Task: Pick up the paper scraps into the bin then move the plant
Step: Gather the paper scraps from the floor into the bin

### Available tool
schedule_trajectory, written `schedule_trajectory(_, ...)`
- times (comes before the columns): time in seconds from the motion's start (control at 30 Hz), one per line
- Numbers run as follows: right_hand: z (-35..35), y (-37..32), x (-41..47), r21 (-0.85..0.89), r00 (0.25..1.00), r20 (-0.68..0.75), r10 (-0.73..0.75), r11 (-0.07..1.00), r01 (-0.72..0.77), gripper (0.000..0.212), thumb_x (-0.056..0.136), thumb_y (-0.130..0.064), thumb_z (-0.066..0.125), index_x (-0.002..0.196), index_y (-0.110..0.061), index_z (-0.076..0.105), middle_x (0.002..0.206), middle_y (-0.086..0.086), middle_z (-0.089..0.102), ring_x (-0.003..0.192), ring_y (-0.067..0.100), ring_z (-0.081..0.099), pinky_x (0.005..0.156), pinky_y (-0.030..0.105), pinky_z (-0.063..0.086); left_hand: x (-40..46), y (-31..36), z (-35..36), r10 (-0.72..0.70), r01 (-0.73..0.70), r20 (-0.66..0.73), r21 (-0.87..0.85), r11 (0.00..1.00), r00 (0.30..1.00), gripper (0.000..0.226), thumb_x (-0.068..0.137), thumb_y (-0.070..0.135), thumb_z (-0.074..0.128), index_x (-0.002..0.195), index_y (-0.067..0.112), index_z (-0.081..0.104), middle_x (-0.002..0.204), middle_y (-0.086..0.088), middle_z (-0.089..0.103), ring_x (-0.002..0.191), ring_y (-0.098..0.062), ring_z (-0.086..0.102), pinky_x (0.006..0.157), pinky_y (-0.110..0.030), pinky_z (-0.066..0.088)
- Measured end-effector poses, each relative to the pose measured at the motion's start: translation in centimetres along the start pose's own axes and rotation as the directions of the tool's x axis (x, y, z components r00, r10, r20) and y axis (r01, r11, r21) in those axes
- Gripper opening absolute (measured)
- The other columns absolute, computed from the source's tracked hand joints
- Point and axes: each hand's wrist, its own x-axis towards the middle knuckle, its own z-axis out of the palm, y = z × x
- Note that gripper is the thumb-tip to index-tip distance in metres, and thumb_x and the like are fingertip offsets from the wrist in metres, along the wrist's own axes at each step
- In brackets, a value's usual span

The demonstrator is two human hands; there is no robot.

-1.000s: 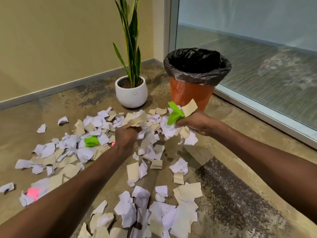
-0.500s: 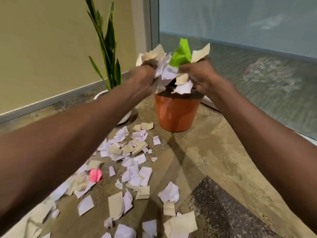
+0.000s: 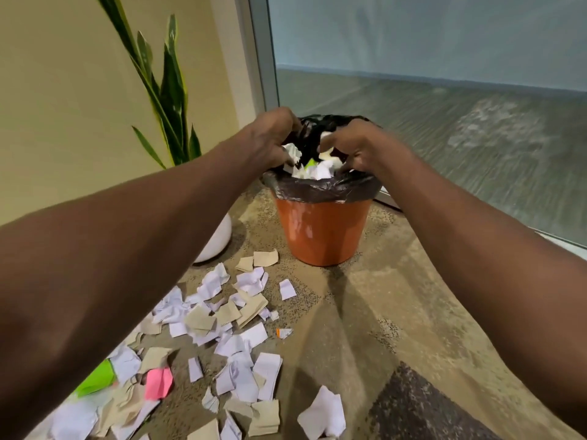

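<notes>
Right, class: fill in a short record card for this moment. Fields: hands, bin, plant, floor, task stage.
hands: left hand and right hand over the bin mouth, fingers curled down among paper scraps
bin: orange bin with a black liner, white and green scraps at the top
plant: tall green plant in a white pot, left of the bin
floor: many white, tan, pink and green floor scraps in front of the bin
task stage: a load going in; plant not yet moved

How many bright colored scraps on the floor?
3: a green scrap by the left forearm, a pink scrap right of it, a small orange-edged scrap mid-floor. The arms may hide more.
</notes>
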Motion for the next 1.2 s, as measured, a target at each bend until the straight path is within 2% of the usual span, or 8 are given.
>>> schedule_trajectory(0.13, -0.6, 0.3, -0.8, -0.052, 0.996, -0.069, -0.058, 0.997, 0.054, 0.013, 0.081, 0.004, 0.069, 0.074, -0.004, 0.061, 0.089, 0.013, 0.06, 0.09, 0.026, 0.058, 0.072, 0.036, 0.053, -0.1, -0.7, -0.7, 0.051, -0.051, -0.004, -0.105, 0.993, 0.999, 0.027, 0.095, -0.005, 0.044, 0.121, -0.007, 0.049, 0.14, -0.027, 0.043, 0.133, -0.041, 0.043, 0.105, -0.053, 0.045)
schedule_trajectory(0.4, 1.0, 6.0, -12.6, 0.082, 0.911, -0.16, -0.381, 0.914, 0.397, 0.019, 0.082, -0.004, 0.062, 0.075, -0.02, 0.07, 0.065, 0.002, 0.072, 0.054, 0.015, 0.067, 0.053, 0.031, 0.057, -5.7, -8.0, -4.6, 0.248, -0.264, -0.131, -0.131, 0.955, 0.96, 0.016, 0.095, 0.0, 0.047, 0.1, 0.004, 0.062, 0.085, -0.007, 0.065, 0.066, -0.011, 0.061, 0.056, -0.021, 0.052)
schedule_trajectory(0.53, 2.5, 17.0, -19.7, -0.211, 0.962, 0.06, -0.265, 0.939, 0.272, 0.007, 0.089, -0.011, 0.068, 0.094, -0.011, 0.073, 0.086, 0.003, 0.074, 0.076, 0.021, 0.072, 0.073, 0.045, 0.062, -10.2, -16.8, -7.2, 0.165, -0.169, -0.146, -0.015, 0.985, 0.975, 0.017, 0.093, 0.005, 0.052, 0.081, 0.007, 0.064, 0.077, -0.008, 0.065, 0.068, -0.017, 0.059, 0.06, -0.026, 0.051)
schedule_trajectory(0.63, 3.1, 24.2, -23.8, -0.46, 0.971, 0.24, 0.008, 0.882, 0.106, 0.045, 0.093, -0.027, 0.066, 0.134, -0.013, 0.057, 0.131, 0.008, 0.063, 0.116, 0.022, 0.061, 0.102, 0.041, 0.05, -12.8, -24.9, -10.1, 0.115, -0.087, -0.11, 0.233, 0.969, 0.987, 0.012, 0.09, 0.012, 0.06, 0.089, 0.004, 0.069, 0.083, -0.01, 0.067, 0.077, -0.023, 0.062, 0.069, -0.033, 0.052)
schedule_trajectory(0.8, 6.1, 29.0, -29.1, -0.594, 0.872, 0.476, 0.114, 0.773, 0.223, 0.077, 0.098, -0.041, 0.057, 0.158, -0.014, 0.016, 0.166, 0.005, 0.014, 0.152, 0.02, 0.016, 0.117, 0.025, 0.014, -17.3, -34.5, -14.9, 0.045, 0.094, -0.146, 0.811, 0.578, 0.988, 0.06, 0.086, 0.033, 0.072, 0.136, 0.007, 0.052, 0.133, -0.018, 0.059, 0.119, -0.034, 0.057, 0.1, -0.038, 0.045)
schedule_trajectory(0.97, 9.1, 29.1, -34.7, -0.329, 0.719, 0.691, 0.071, 0.917, 0.225, 0.071, 0.1, -0.04, 0.052, 0.158, -0.031, 0.011, 0.165, -0.007, 0.018, 0.148, 0.014, 0.026, 0.116, 0.026, 0.024, -21.0, -37.5, -16.5, 0.12, -0.015, -0.038, 0.909, 0.416, 0.992, 0.07, 0.084, 0.055, 0.065, 0.138, 0.014, 0.049, 0.144, -0.017, 0.046, 0.133, -0.035, 0.041, 0.108, -0.047, 0.037)
schedule_trajectory(1.1, 6.5, 28.9, -35.3, -0.475, 0.834, 0.55, -0.054, 0.801, 0.365, 0.08, 0.094, -0.058, 0.053, 0.157, -0.026, 0.014, 0.166, -0.002, 0.015, 0.15, 0.016, 0.018, 0.121, 0.034, 0.018, -23.7, -37.7, -15.5, 0.198, -0.211, 0.145, 0.907, 0.364, 0.969, 0.09, 0.078, 0.072, 0.06, 0.146, 0.016, 0.04, 0.157, -0.019, 0.028, 0.146, -0.036, 0.02, 0.118, -0.053, 0.022)
schedule_trajectory(1.2, 4.4, 30.4, -36.7, -0.627, 0.934, 0.355, 0.038, 0.751, 0.208, 0.083, 0.096, -0.058, 0.049, 0.158, -0.017, 0.012, 0.167, 0.004, 0.007, 0.153, 0.022, 0.01, 0.123, 0.039, 0.016, -25.4, -38.6, -13.9, 0.218, -0.386, 0.341, 0.898, 0.214, 0.914, 0.103, 0.074, 0.084, 0.05, 0.149, 0.016, 0.035, 0.158, -0.017, 0.027, 0.15, -0.032, 0.014, 0.12, -0.052, 0.016)
